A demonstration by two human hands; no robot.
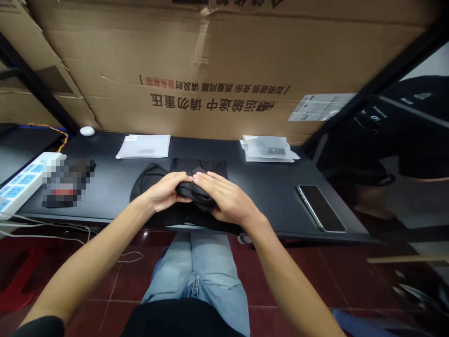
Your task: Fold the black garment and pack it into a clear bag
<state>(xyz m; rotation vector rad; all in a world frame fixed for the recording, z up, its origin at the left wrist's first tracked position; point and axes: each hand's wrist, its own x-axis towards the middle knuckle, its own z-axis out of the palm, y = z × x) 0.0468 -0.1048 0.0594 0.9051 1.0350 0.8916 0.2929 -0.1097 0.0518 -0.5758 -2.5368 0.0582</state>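
Observation:
A black garment (147,180) lies bunched on the black table (266,187) just in front of me. My left hand (164,191) curls over the left side of a rolled-up part of it, fingers closed on the cloth. From the other side my right hand (224,196) grips the same roll, fingers laid over its top. The fingertips of both hands meet at the middle of the roll.
Two flat clear plastic packets, one (143,146) at back left and one (268,149) at back right, lie near a big cardboard box (224,70). A phone (321,207) rests face up at right. A white power strip (21,182) and a white mouse (87,131) are at left.

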